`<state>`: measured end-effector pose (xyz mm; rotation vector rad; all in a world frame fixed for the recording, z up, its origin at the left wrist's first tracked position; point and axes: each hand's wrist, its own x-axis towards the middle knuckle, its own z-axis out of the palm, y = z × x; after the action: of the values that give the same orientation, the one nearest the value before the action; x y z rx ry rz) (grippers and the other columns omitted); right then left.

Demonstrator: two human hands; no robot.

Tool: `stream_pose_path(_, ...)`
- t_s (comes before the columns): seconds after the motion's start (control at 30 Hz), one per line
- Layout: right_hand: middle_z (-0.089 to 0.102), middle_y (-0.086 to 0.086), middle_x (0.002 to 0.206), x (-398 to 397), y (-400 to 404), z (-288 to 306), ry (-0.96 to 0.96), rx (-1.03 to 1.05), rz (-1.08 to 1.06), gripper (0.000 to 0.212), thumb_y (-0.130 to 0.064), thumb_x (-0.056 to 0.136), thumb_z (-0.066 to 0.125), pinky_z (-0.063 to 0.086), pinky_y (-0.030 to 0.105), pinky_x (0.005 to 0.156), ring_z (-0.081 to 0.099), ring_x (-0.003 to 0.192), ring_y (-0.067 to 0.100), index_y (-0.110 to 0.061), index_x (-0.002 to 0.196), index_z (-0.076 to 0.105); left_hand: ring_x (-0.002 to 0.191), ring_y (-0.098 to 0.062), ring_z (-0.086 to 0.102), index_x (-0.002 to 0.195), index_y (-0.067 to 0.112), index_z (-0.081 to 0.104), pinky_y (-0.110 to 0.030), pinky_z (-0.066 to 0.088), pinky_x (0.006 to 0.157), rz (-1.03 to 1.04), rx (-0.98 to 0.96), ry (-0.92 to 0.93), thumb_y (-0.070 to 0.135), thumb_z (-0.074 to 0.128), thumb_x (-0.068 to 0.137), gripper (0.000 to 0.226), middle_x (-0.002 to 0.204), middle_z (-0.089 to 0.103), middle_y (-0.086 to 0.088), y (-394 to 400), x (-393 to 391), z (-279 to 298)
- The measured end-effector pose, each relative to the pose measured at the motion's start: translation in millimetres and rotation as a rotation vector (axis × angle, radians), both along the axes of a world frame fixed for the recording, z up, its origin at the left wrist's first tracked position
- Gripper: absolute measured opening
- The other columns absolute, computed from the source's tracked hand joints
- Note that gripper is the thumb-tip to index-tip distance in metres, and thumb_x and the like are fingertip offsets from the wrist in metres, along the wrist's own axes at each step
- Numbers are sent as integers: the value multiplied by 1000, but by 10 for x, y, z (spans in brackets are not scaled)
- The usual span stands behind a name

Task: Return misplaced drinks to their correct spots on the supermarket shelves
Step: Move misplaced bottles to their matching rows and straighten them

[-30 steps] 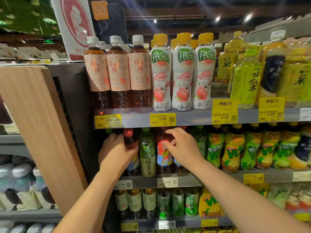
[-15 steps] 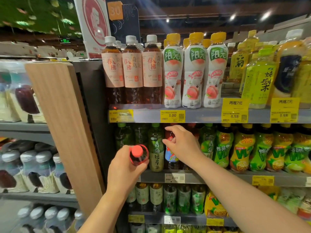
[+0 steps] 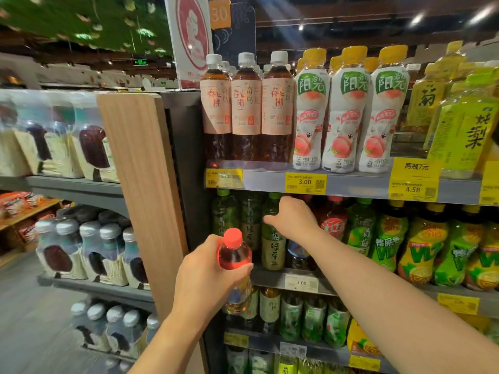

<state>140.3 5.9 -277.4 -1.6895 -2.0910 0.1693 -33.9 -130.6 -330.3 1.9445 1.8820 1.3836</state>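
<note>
My left hand [image 3: 205, 273] grips a red-capped bottle of reddish tea [image 3: 234, 261], held upright in front of the second shelf [image 3: 272, 278], clear of the rows. My right hand [image 3: 293, 220] reaches into that shelf among the green-capped green tea bottles [image 3: 272, 247]; its fingers lie against a bottle's neck, and I cannot tell whether they close on it. More red-capped bottles [image 3: 333, 220] stand just right of that hand, partly hidden by my wrist.
The top shelf carries brown tea bottles [image 3: 245, 103], white peach drinks [image 3: 348, 109] and yellow bottles [image 3: 464, 122]. Green-and-yellow lemon tea bottles [image 3: 421, 244] fill the right. A wooden end panel [image 3: 140, 190] stands left, with multipacks of drinks [image 3: 89, 247] on the shelves beyond it.
My left hand has pulled the red-capped bottle out of the second shelf and toward me. My right hand slid left from the red bottles to the green tea bottles. My view swung left.
</note>
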Motion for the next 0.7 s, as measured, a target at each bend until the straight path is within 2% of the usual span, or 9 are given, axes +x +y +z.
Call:
stream_pose_path(0.13,49,-1,70,-27,-19,-47,-16,45,-23,43,-38,89,68,37,32,57,57,76,26,-16,69,37,79,4,62,95,39,51,-29,57,70,10,-24,15,57,79,65,45,85,66,21,-39,-37,-16)
stream_pose_path(0.23,59,8,89,-13,-63,-110,-3,84,-41,39,-40,87,69,38,32,60,62,85,31,-12,82,43,78,5,62,94,41,49,-26,57,69,29,-39,23,57,81,63,47,83,64,23,-42,-58,-34)
stream_pose_path(0.33,55,7,95,6,-116,-156,42,101,-55,41,-45,85,71,42,33,62,62,89,31,-14,92,45,79,4,62,95,41,49,-25,57,69,31,-48,33,60,79,62,49,85,64,23,-27,-70,-66)
stream_pose_path(0.43,55,6,104,35,-174,-193,67,113,-47,51,-48,83,72,43,33,64,61,94,29,-13,111,48,78,5,61,94,42,48,-25,57,69,25,-55,34,62,79,61,49,83,62,24,-8,-58,-71)
stream_pose_path(0.57,59,-2,94,108,-258,-303,99,134,-16,67,-52,83,69,46,32,59,62,84,24,-21,132,34,76,6,61,85,45,44,-25,58,68,13,-64,15,62,78,60,46,79,62,25,19,-25,-70)
stream_pose_path(0.63,64,-1,105,151,-299,-352,91,158,-9,71,-56,81,68,51,35,64,64,90,25,-27,135,32,78,6,62,86,46,45,-24,57,69,-1,-69,-1,62,78,60,46,82,63,25,24,-8,-70)
stream_pose_path(0.7,59,-3,121,182,-346,-393,94,172,14,72,-58,80,68,54,38,71,64,99,25,-31,137,32,79,5,62,87,46,46,-25,57,69,-11,-70,-11,62,77,59,45,83,64,25,23,8,-61)
